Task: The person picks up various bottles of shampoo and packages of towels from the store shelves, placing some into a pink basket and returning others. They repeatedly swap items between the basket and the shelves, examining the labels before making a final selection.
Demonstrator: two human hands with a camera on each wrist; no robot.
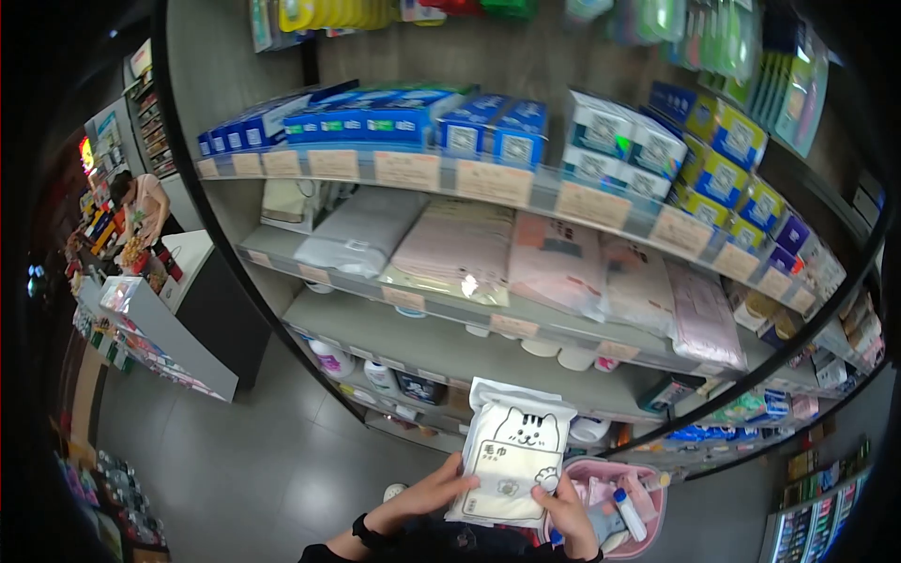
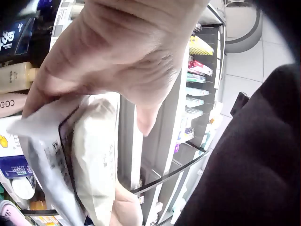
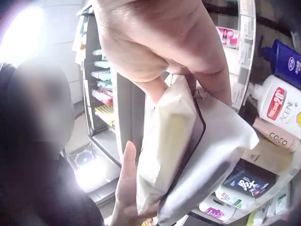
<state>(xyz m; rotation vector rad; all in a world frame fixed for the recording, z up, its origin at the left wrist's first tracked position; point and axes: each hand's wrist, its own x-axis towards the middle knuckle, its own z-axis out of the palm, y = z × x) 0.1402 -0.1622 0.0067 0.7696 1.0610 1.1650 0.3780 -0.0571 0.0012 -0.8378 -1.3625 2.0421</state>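
A clear-wrapped towel pack, with a cat face and the characters 毛巾 on its front, is held upright before the shelves. My left hand grips its left edge, fingers passing behind. The right hand holds the lower right corner, thumb across the front. From the left wrist, the pack shows edge-on as a cream layer beside a whitish one, with a dark line between them. The right wrist view has the right thumb against the cream side.
Below the pack stands a pink basket with a white-and-blue bottle inside. Wrapped textile packs lie on the middle shelf, under blue boxes. Bottles line the lower shelves. At far left, a person stands behind a counter.
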